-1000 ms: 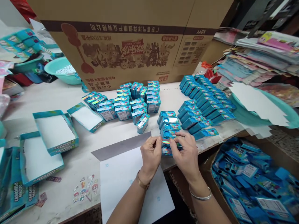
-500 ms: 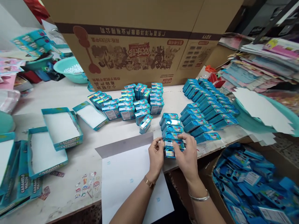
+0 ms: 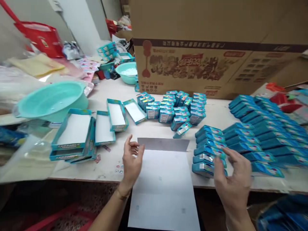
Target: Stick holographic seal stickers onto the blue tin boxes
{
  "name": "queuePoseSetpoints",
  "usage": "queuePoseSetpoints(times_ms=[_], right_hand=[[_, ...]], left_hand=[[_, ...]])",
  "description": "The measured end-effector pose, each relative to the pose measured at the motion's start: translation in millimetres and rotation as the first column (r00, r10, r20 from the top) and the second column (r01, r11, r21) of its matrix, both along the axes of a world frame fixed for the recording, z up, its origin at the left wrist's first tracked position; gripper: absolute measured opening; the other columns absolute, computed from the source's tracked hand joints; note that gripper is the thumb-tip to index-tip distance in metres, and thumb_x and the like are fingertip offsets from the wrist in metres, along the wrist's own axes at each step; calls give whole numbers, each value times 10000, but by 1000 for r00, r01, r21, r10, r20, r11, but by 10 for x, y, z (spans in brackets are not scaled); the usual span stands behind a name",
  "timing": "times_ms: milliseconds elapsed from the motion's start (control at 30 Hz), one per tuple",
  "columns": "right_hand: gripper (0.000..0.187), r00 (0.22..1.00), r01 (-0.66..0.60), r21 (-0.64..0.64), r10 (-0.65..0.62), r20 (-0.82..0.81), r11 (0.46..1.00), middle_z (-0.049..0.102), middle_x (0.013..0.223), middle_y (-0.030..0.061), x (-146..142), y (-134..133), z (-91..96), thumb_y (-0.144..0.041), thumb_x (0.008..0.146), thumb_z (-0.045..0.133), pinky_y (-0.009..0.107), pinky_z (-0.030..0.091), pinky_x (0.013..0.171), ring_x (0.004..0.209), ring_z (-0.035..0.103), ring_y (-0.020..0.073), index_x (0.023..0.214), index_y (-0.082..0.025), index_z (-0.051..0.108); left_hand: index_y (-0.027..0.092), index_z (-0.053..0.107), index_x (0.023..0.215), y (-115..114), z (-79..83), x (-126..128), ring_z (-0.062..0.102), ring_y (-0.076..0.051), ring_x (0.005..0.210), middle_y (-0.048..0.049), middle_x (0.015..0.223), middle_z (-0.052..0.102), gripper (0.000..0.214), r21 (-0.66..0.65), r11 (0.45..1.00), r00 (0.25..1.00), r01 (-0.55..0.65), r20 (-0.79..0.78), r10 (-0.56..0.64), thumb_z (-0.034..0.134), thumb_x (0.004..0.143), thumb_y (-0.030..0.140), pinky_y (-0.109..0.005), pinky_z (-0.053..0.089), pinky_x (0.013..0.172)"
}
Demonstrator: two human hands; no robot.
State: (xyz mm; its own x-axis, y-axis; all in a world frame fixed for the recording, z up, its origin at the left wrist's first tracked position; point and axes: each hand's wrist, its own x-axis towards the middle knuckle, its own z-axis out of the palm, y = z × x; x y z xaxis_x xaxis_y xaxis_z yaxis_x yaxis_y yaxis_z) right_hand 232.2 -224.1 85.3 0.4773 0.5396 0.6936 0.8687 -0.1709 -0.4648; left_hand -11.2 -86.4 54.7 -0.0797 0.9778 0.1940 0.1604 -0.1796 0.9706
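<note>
- Right grip [image 3: 233,175]: released and half curled above the front edge of the table [image 3: 216,110], right of the middle, thumb and forefinger apart; contact with the nearest boxes impossible to tell.
- Left grip [image 3: 132,160]: released, loosely curled, fingers bent, raised near the table's front edge.
- Just beside the right grip, a short row of teal boxes [image 3: 209,141], running back from the table's front edge, with silvery patches on top of the nearest two.
- Between both grips, a white sheet [image 3: 160,183] with faint marks, reaching past the table's front edge; at the far end, a grey strip [image 3: 163,144].
- Beyond the strip, one tilted box [image 3: 182,130], then a cluster of upright boxes [image 3: 166,115] toward the table's back edge.
- Toward the table's right edge, longer rows of boxes [image 3: 264,128].
- Toward the left edge, open trays [image 3: 68,146] with white insides, some stacked, near a green basin [image 3: 48,110].
- Along the back edge, a large brown carton [image 3: 216,64] with upside-down print.
</note>
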Motion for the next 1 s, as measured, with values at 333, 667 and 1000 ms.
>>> queuePoseSetpoints(times_ms=[333,667,1000], right_hand=[[221,861,-369,-465,484,154,805,670,1221,161,-731,1019,-269,-183,898,542,654,333,1075,1215,550,364,1097,-196,639],[170,809,-569,-454,567,-158,685,691,1032,91,-782,440,-424,-285,1000,486,391,524,841,979,639,236,935,-223,631],[244,700,-709,-519,566,-435,478,730,997,54,-905,1112,-351,-200,969,504,333,508,847,965,661,198,1077,-230,721]], left_hand=[[125,700,1042,1,-137,-157,710,-192,706,-150,958,771,772,-609,486,775,627,550,-311,632,696,812,-257,496,572],[128,739,1024,-319,-431,105,701,-318,1050,-140,1096,763,575,-574,535,683,620,731,-7,902,606,488,-443,544,956],[231,691,1234,-443,-544,-5,296,-308,1501,-64,1477,553,515,-554,632,840,542,378,-389,715,808,520,-445,137,1270]])
